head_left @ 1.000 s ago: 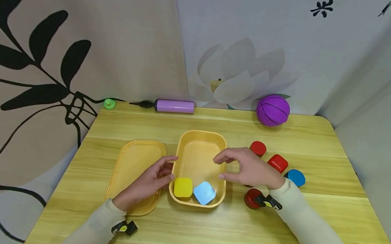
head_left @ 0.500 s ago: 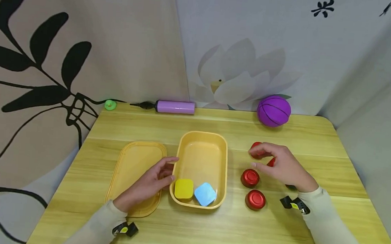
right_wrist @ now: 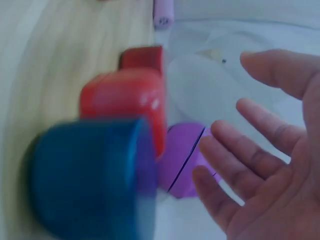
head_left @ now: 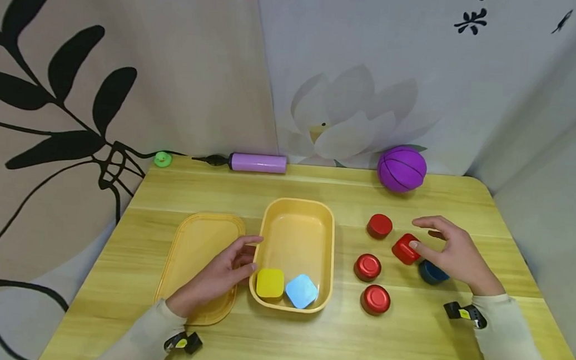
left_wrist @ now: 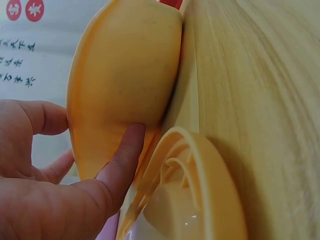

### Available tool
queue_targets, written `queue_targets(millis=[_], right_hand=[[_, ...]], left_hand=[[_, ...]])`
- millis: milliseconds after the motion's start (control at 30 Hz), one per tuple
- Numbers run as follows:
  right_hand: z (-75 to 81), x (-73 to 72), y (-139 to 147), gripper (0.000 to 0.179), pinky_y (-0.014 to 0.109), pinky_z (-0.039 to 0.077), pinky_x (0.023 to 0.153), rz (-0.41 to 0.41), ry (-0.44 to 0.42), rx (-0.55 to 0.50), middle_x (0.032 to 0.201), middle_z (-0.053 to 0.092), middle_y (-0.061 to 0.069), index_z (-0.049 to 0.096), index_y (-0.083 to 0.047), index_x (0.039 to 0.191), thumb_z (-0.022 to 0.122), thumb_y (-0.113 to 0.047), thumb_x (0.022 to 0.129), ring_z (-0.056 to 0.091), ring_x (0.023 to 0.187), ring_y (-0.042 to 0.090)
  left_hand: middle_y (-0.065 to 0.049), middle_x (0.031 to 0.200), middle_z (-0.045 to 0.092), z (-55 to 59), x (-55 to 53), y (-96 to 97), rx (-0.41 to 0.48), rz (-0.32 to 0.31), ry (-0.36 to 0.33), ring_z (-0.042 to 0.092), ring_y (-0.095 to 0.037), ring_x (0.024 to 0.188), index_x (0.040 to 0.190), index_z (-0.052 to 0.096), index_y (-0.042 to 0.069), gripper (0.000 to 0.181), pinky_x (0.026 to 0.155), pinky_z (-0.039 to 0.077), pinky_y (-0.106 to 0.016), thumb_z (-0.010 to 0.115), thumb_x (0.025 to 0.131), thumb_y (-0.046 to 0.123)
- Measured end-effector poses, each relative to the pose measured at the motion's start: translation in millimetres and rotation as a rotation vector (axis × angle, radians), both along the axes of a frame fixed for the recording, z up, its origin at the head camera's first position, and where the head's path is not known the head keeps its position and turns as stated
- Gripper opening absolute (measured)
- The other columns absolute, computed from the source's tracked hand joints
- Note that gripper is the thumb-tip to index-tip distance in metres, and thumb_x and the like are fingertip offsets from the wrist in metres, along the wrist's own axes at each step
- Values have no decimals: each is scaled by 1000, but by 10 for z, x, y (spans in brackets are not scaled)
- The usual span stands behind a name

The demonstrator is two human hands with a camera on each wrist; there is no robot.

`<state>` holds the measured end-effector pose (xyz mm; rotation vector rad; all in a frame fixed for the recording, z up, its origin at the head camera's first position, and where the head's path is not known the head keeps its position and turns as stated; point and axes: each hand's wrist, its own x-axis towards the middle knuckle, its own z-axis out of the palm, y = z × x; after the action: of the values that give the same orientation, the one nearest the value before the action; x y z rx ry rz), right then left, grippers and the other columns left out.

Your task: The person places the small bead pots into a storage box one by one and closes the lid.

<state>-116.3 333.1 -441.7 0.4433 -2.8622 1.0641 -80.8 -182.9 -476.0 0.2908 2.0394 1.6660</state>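
My left hand rests against the left side of a yellow-orange rectangular tub. In the left wrist view its thumb presses the tub's outer wall and a fingertip touches the rim. A yellow block and a light blue block lie in the tub's near end. My right hand, fingers spread and holding nothing, hovers over a red rounded-square block and a dark blue cylinder. The right wrist view shows its palm apart from the blue cylinder.
A matching lid lies left of the tub, partly under the left arm. Red round pieces stand between tub and right hand. Along the back sit a purple ball, a purple hand pump and a small green duck.
My right hand has moved from above the tub's right rim rightward, past the red pieces, to the red block and blue cylinder. My left hand has stayed at the tub.
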Motion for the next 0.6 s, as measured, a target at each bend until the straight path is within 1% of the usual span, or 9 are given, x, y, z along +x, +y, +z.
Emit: queue_targets(millis=[33,100,167,200,267,433,500,600], right_hand=[[-24,8,27,46,20,49,105,-10,-30,13,137,67,11,65,-12,137,80,-26,96,60,127,19],[-72,16,67,56,40,51,109,-16,-92,38,141,64,16,61,-7,143,80,-33,97,59,128,34],[-110,10,91,65,58,50,107,-9,-147,54,143,62,21,56,-3,146,80,-36,96,58,129,43],[-132,3,98,69,64,49,105,-3,-166,58,144,61,23,54,0,148,80,-37,96,58,129,45],[-170,-11,104,74,66,50,105,8,-200,71,144,60,25,51,2,149,81,-38,95,58,128,45],[-228,-35,91,82,60,56,100,25,-255,114,141,62,25,46,4,152,83,-40,93,62,123,42],[-238,-46,72,85,55,58,95,28,-261,139,137,64,24,46,3,153,83,-43,92,64,118,39],[-256,-71,41,85,47,58,89,29,-242,182,132,66,23,49,3,151,84,-46,91,66,110,34]], left_hand=[[-22,150,49,0,6,-2,-1,-1,0,55,-37,135,162,36,25,57,94,59,-31,57,110,16],[-21,150,49,-3,17,-9,-7,0,2,55,-37,135,162,36,25,57,94,59,-31,57,110,17],[-21,150,49,-7,10,-13,-9,2,0,55,-37,135,162,36,25,56,94,59,-32,58,110,17],[-21,150,49,-8,7,-15,-10,2,-1,55,-37,135,162,36,25,57,95,59,-32,58,110,17],[-20,151,49,-10,4,-19,-11,4,-2,55,-37,135,162,35,24,57,95,59,-32,58,110,18],[-20,152,48,-4,0,-13,-10,-1,-1,54,-37,137,163,34,23,58,95,59,-32,58,110,20],[-20,152,48,-3,-1,-8,-10,-3,1,54,-38,137,163,34,23,57,96,59,-32,57,111,20],[-20,152,49,-5,2,-3,-13,-2,1,54,-37,137,163,35,23,57,96,59,-32,57,111,18]])
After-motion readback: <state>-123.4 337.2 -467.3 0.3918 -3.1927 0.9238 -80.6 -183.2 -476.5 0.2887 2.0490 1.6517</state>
